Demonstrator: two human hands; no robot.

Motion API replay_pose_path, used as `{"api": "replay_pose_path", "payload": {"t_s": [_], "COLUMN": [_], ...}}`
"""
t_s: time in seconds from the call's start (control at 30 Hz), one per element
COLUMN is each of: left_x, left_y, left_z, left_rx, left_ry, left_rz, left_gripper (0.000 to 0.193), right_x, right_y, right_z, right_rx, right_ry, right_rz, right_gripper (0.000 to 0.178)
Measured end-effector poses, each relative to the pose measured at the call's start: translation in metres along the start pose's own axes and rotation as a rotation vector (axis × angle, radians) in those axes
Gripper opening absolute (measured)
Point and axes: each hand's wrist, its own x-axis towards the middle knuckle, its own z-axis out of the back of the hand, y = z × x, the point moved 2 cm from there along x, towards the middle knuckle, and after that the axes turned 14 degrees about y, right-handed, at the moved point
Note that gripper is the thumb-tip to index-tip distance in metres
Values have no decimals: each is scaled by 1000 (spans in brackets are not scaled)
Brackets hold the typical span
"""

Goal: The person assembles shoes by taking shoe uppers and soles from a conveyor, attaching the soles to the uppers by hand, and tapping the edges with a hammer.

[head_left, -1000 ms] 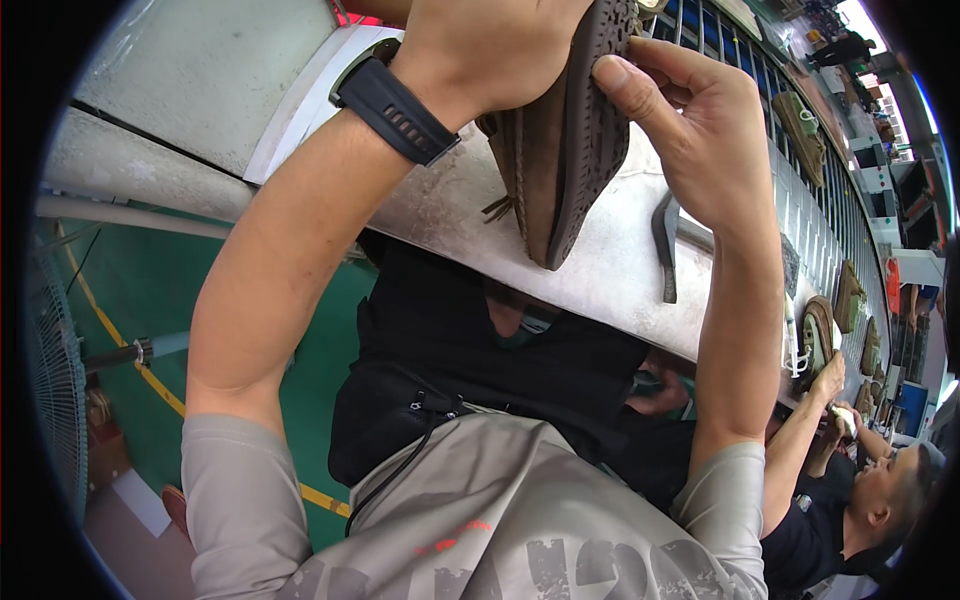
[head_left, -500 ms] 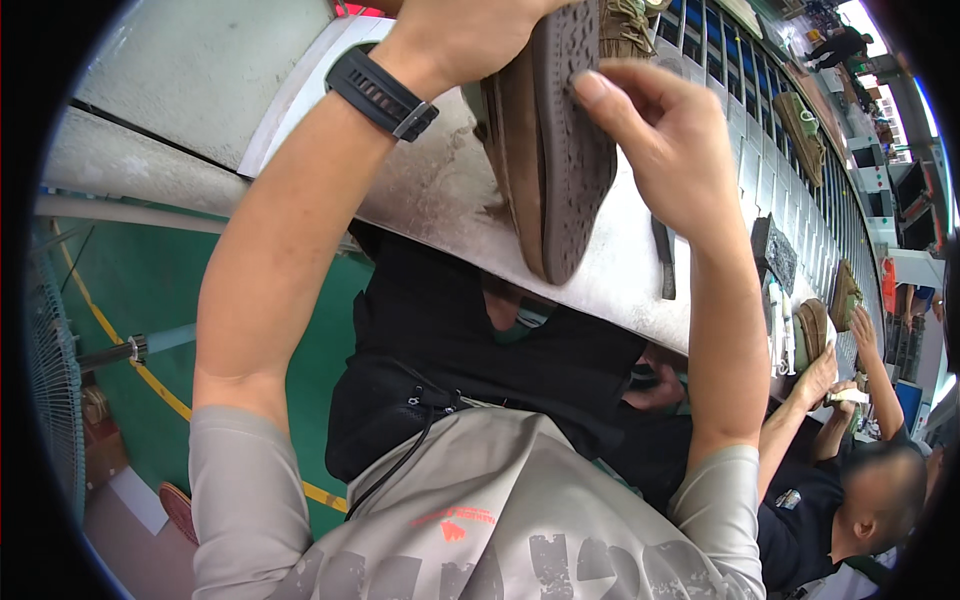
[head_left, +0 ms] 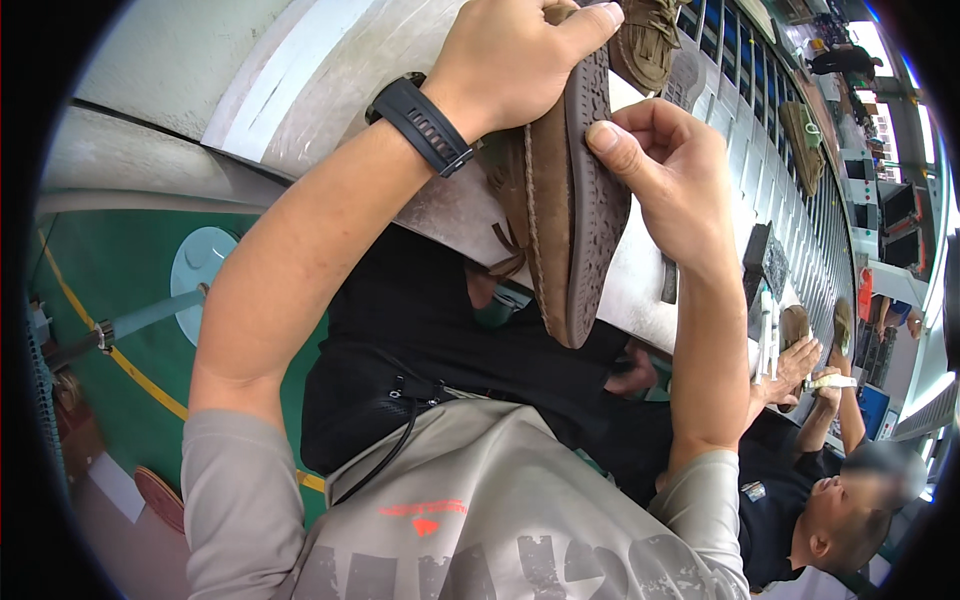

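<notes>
Green floor [head_left: 110,255] shows beside a pale workbench [head_left: 640,290], with a metal-slatted track [head_left: 810,240] beyond it. Tipped on its side over the bench's near edge, as far as this overhead view tells, is a brown shoe [head_left: 550,220]. Their left hand [head_left: 515,60] is closed around its upper end, apparently to steady it — and that leaves the sole [head_left: 595,225] facing the right hand [head_left: 670,165]. There the thumb lies against the sole, fingers bent; whether they pinch anything cannot be told. Another shoe [head_left: 648,50] sits just beyond — near the left hand.
</notes>
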Motion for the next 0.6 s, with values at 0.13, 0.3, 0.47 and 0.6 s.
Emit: {"api": "replay_pose_path", "payload": {"t_s": [0.13,0.3,0.47,0.6], "left_x": [1,3,5,5], "left_y": [2,3,10,15], "left_z": [-3,-4,-5,0], "left_rx": [4,60,58,110], "left_ry": [-16,-22,-14,-30], "left_rz": [23,40,16,39], "left_gripper": [45,45,49,53], "right_x": [-2,-3,-16,-58], "right_y": [1,4,-16,-25], "right_z": [-2,1,-12,-21], "right_rx": [2,-173,86,260], "right_ry": [-22,-109,-111,-91], "right_rz": [-3,-21,2,-52], "right_gripper": [51,48,50,59]}}
